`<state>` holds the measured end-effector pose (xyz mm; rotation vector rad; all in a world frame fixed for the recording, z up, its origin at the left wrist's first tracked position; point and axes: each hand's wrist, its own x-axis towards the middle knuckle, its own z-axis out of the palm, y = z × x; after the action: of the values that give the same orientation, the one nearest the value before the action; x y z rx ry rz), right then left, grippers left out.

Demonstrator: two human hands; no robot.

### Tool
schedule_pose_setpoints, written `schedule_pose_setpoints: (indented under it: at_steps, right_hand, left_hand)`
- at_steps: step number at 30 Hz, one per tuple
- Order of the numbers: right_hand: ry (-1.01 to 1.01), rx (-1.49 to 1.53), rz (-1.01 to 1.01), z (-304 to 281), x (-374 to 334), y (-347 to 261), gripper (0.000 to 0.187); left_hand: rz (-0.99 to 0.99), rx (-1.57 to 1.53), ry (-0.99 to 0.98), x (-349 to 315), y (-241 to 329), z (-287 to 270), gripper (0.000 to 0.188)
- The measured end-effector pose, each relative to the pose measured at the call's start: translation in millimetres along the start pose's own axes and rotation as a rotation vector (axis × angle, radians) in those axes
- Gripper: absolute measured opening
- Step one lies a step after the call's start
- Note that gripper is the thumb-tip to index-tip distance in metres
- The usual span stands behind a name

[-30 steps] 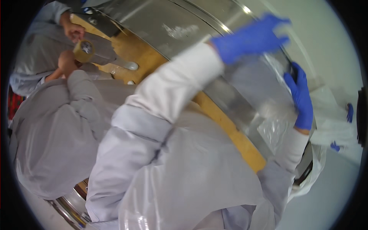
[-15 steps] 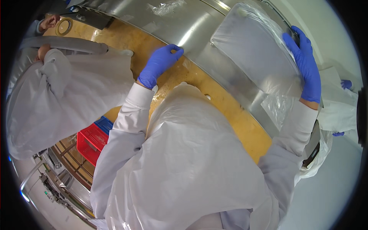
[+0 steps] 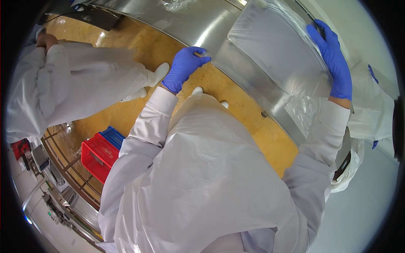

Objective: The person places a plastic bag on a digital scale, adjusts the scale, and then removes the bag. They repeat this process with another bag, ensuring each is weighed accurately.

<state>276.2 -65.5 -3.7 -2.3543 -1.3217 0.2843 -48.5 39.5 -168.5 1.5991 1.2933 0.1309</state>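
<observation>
Left hand (image 3: 182, 69): fingers pinching clear scrap (image 3: 205, 54).
Right hand (image 3: 335, 63): thumb spread from fingers at bundle (image 3: 274, 46) edge; grip unclear.
Bundle: covering seemingly done; loose film (image 3: 303, 110) seemingly unsecured.

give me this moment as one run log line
left hand: apparently pinching clear scrap | right hand: at right edge of wrapped pack | pack: on steel table

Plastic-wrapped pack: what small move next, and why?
Perhaps bring the left hand to the left side of the plastic-wrapped pack: the right hand is at its right side, while the left is apart from it, near the edge of the steel table.
</observation>
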Motion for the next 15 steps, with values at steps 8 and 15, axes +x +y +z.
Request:
schedule_pose_setpoints:
  at_steps: [8, 15]
  right_hand:
    - [-0.024, 0.030, 0.035, -3, -4, -6, 0.070]
    - [-0.022, 0.048, 0.051, -3, -1, -4, 0.070]
  left_hand:
    - [0.196, 0.047, 0.173, 2, -9, 11, 0.037]
    - [0.155, 0.054, 0.140, -15, 15, 4, 0.026]
